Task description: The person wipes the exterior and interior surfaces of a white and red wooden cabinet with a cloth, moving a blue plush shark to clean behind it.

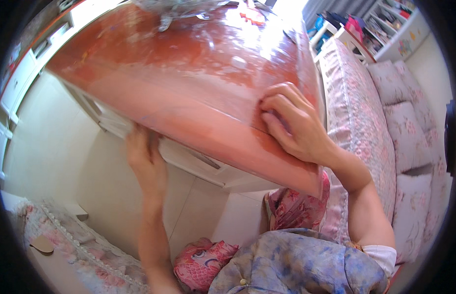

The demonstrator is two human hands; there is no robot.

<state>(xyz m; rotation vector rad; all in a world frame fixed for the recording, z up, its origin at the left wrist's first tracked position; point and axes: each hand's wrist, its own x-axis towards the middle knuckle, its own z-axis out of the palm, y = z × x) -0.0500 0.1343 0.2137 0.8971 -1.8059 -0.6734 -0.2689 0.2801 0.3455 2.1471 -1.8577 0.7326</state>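
Observation:
In front of me is a coffee table with a glossy reddish-brown top (169,73) and a white base with drawers. A clear film or sheet seems to cover part of the top, its edge showing as a pale line. My right hand (296,126) rests on the top near its right corner, fingers curled; whether something is pinched in them is hidden. At the front edge is my left hand (145,158), blurred, its fingertips hidden at the table's rim. A crumpled clear plastic sheet (180,9) lies at the far side of the top.
To the right runs a sofa with a floral quilted cover (356,121) and several cushions (408,136). Another floral cover (84,253) is at lower left. White cabinets (20,84) line the left side. Pale floor tiles (114,180) show below the table.

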